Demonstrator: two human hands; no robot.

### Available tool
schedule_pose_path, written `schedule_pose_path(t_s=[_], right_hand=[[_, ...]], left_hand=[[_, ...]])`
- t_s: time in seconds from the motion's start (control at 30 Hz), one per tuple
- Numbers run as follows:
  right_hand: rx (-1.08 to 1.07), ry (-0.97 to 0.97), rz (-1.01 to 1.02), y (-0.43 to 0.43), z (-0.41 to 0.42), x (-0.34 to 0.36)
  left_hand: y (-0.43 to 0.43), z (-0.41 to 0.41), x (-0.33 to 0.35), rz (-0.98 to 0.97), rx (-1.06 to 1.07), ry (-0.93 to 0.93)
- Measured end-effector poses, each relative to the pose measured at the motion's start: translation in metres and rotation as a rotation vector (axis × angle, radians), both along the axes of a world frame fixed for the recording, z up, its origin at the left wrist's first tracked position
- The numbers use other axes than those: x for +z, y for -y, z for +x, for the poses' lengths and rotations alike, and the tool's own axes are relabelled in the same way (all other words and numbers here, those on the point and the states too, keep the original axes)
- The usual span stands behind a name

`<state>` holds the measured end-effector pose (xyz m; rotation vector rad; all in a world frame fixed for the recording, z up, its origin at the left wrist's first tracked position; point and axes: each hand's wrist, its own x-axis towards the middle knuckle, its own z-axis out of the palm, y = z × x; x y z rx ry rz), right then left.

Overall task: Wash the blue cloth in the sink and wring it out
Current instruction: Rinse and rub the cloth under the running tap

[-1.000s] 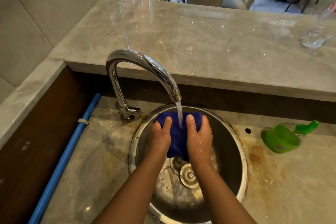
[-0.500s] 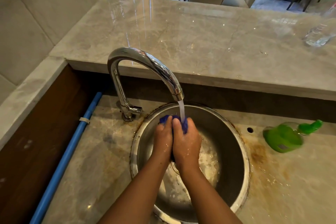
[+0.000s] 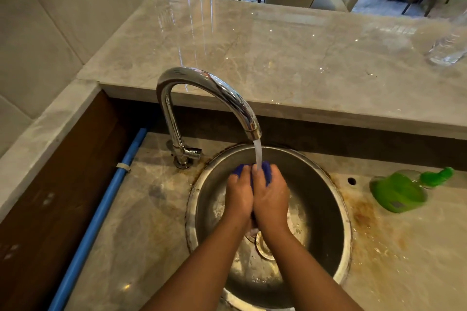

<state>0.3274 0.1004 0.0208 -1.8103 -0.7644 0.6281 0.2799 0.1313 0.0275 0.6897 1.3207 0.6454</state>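
Marble worktop, tap running into the sink: your left hand and right hand are squeezing the balled-up blue cloth between them, so you're mid-wash, with wringing probably still to do.

sink set in counter | tap behind-left of sink | both hands over sink | cloth between left hand and right hand | bottle right of sink | pipe left along counter

Below the hands, the round sink is dull, water-spotted steel; the tap above them is mirror-bright chrome. Glossy veined marble forms the counter beyond, and rust-stained marble surrounds the basin.
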Motion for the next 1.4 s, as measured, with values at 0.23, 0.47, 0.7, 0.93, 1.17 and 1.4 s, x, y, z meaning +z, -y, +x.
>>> schedule_pose_path(t_s=[0.23, 0.47, 0.7, 0.93, 1.17, 1.4], right_hand=[[-0.064, -0.176, -0.014, 0.004, 0.015, -0.006], [0.017, -0.009, -0.014, -0.005, 0.001, 0.002], [-0.122, -0.149, 0.009, -0.007, 0.015, -0.001], [0.035, 0.094, -0.024, -0.003, -0.003, 0.017], [-0.101, -0.036, -0.020, 0.001, 0.020, 0.014], [0.053, 0.098, -0.023, -0.003, 0.009, 0.022]], left_hand=[[0.003, -0.006, 0.000, 0.082, -0.074, -0.016], [0.001, -0.005, 0.004, -0.001, 0.032, 0.020], [-0.004, -0.007, 0.010, 0.068, -0.042, 0.069], [0.002, -0.004, 0.005, -0.146, 0.018, 0.144], [0.003, -0.004, 0.008, 0.050, -0.063, 0.091], [0.000, 0.004, 0.011, -0.076, 0.040, 0.162]])
